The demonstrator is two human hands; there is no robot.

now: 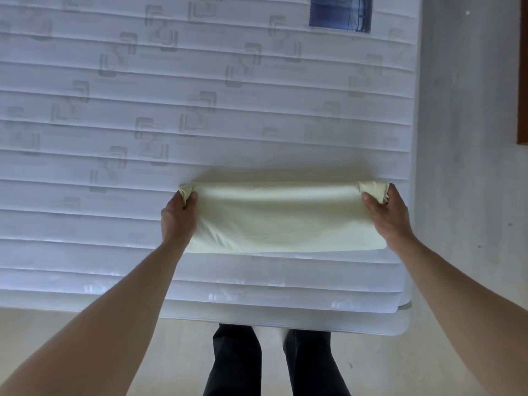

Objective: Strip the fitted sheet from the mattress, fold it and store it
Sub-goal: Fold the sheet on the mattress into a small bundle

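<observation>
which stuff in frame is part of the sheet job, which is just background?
In the job:
- folded fitted sheet
- mattress, already stripped
- left hand and right hand, each gripping one end of the sheet

Just there:
- blue label on the mattress
- wooden furniture edge
- floor

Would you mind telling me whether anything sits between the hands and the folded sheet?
Nothing visible does: the left hand and right hand already grip the ends of the folded sheet on the bare mattress.

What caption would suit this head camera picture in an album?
Both hands, left hand and right hand, grip the ends of a folded pale yellow sheet on the bare mattress.
</observation>
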